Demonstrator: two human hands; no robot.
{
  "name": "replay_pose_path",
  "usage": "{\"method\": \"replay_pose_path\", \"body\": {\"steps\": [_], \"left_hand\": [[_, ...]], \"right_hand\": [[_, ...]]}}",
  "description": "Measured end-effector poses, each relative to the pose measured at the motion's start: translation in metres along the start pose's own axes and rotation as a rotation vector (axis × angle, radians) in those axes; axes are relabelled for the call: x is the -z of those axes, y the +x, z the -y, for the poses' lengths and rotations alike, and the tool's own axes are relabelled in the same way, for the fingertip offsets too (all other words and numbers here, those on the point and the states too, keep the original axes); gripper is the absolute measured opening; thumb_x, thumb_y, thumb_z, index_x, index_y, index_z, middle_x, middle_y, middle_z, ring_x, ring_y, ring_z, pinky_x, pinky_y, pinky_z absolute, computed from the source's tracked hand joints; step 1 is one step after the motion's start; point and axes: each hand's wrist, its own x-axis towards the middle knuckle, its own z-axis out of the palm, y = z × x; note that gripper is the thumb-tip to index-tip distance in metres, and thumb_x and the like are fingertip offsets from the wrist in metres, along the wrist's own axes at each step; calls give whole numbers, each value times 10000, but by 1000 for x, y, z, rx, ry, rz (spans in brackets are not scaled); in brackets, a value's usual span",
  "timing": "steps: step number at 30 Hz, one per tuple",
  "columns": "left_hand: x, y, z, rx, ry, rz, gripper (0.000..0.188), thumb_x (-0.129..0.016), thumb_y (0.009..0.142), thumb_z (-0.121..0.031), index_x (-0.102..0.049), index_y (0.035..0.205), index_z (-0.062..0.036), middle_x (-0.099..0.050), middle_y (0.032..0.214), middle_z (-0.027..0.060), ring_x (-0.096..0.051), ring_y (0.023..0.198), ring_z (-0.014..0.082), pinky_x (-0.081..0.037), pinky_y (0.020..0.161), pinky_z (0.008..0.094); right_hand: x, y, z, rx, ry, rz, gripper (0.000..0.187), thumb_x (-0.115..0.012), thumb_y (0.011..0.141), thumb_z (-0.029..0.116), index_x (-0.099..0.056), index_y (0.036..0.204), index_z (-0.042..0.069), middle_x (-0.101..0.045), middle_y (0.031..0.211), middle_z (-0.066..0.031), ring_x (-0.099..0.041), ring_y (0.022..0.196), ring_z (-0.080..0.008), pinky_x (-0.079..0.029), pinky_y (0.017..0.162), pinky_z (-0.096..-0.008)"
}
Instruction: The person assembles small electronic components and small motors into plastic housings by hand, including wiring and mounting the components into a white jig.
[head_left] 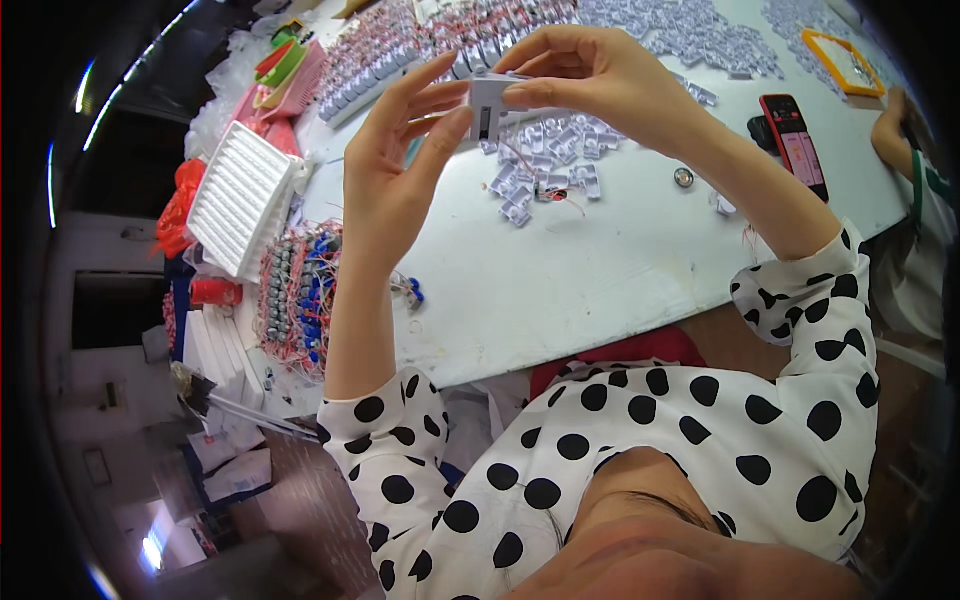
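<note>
A small white plastic casing (477, 88) with a dark slot in its face is held up above the far part of the table. My right hand (605, 85) pinches its right side, the thumb lying across the front. From the left, the thumb and fingers of my left hand (392, 175) close on its other edge; some fingertips are hidden behind it. Below the casing lies a loose pile of white plastic parts (575, 140). Among them is a small piece with red wires (558, 194).
Rows of wired small motors (300, 290) lie left, beside a ribbed white tray (245, 200). Many white parts (700, 35) cover the far table. At right are a phone (797, 145), a yellow frame (843, 62), a small round metal piece (684, 177) and another person's arm (893, 140).
</note>
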Motion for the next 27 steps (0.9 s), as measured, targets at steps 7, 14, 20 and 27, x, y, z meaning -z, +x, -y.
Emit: {"method": "replay_pose_path", "body": {"steps": [7, 14, 20, 27], "left_hand": [[17, 46, -3, -303, -14, 58, 382, -583, 970, 34, -610, 1350, 1, -646, 1325, 134, -643, 1143, 175, -509, 1004, 308], [39, 66, -3, -169, -53, 64, 431, -674, 932, 1, -623, 1358, -46, -633, 1371, 90, -620, 1166, 161, -490, 1020, 329], [48, 91, -11, -374, 149, 102, 502, -771, 878, -46, -624, 1358, -41, -629, 1376, 107, -596, 1246, 190, -470, 1068, 371], [57, 105, -8, -59, -193, 190, 413, -741, 928, -95, -635, 1311, 18, -690, 1264, 116, -651, 1162, 174, -516, 1009, 308]], "right_hand": [[16, 52, 13, -113, 580, 223, 448, -638, 1014, 300, -594, 1277, -59, -665, 1165, -162, -694, 1048, -187, -557, 998, -257], [16, 88, -3, -143, 929, 399, 454, -695, 976, 270, -552, 1250, -64, -633, 1171, -187, -662, 1089, -195, -587, 945, -234], [10, 100, -6, -165, 1207, 516, 366, -601, 1032, 222, -513, 1264, -47, -621, 1187, -205, -665, 1121, -226, -604, 954, -269], [3, 104, -15, -186, 1410, 622, 411, -508, 1070, 225, -415, 1345, -67, -608, 1213, -234, -663, 1157, -269, -612, 965, -299]]}}
